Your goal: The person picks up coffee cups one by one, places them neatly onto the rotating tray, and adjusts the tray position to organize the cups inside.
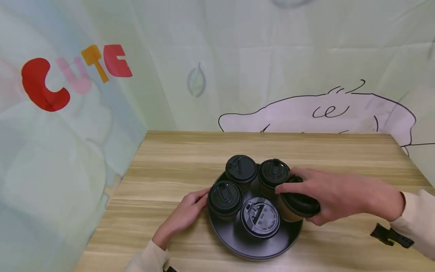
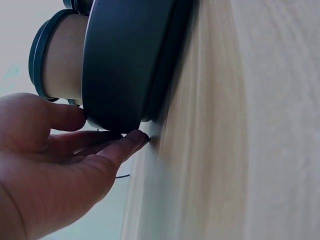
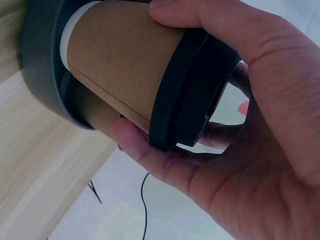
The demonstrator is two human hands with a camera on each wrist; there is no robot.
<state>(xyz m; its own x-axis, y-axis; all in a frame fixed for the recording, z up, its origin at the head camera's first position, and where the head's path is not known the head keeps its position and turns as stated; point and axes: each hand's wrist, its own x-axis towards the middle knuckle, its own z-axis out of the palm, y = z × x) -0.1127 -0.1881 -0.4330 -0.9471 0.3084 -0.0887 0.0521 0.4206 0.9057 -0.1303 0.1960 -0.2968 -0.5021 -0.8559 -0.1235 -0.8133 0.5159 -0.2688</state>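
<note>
Tilted at the right side of a round black tray (image 1: 234, 241) is a brown paper coffee cup (image 3: 120, 60) with a black lid. My right hand (image 1: 343, 194) grips this cup near its lid, thumb on one side and fingers on the other; its base is within the tray's rim. Several more lidded paper cups stand upright in the tray, among them one with a printed grey lid (image 1: 261, 217) at the front and one with a plain black lid (image 1: 225, 198) at the left. My left hand (image 2: 65, 160) touches the tray's outer wall with thumb and extended fingers.
The tray stands on a wood-grain table (image 1: 163, 162). Behind the table hangs a pale printed cloth (image 1: 238, 68) with a line drawing, and another covers the left side with coloured letters. A black strap (image 1: 391, 236) is at my right sleeve.
</note>
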